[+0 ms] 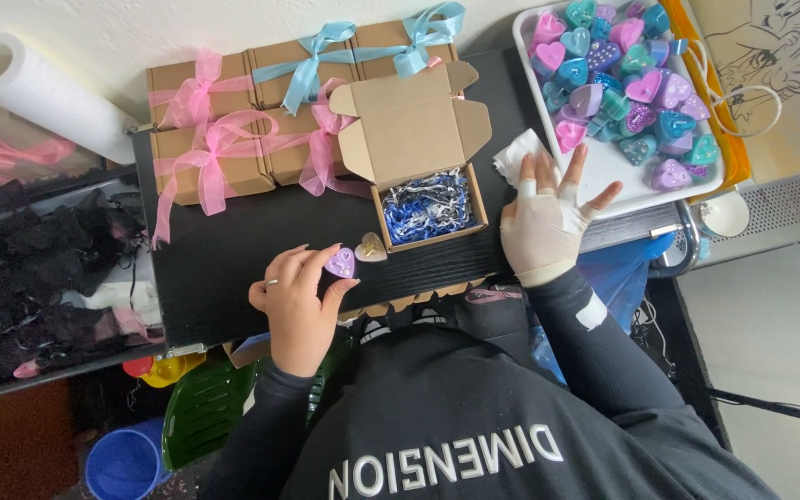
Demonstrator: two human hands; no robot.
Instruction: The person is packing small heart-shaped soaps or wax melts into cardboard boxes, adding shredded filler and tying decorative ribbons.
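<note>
On the black table (233,259), the left hand (300,298) pinches a small purple heart-shaped piece (340,263) between fingertips, just beside a beige heart (370,247) and the open cardboard box (428,208) of blue shreds. The right hand (545,219), gloved in white, lies spread flat and empty on a white tissue (518,157) at the white tray's (604,167) edge.

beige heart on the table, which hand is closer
Left. The left hand holds a purple heart beside the beige heart; the right hand lies past the open box, by the tray.

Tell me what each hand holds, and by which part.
The left hand pinches a purple heart by its edges, between thumb and fingertips. The right hand, in a fingerless glove, holds nothing; it lies flat by a white tissue at the tray edge.
</note>
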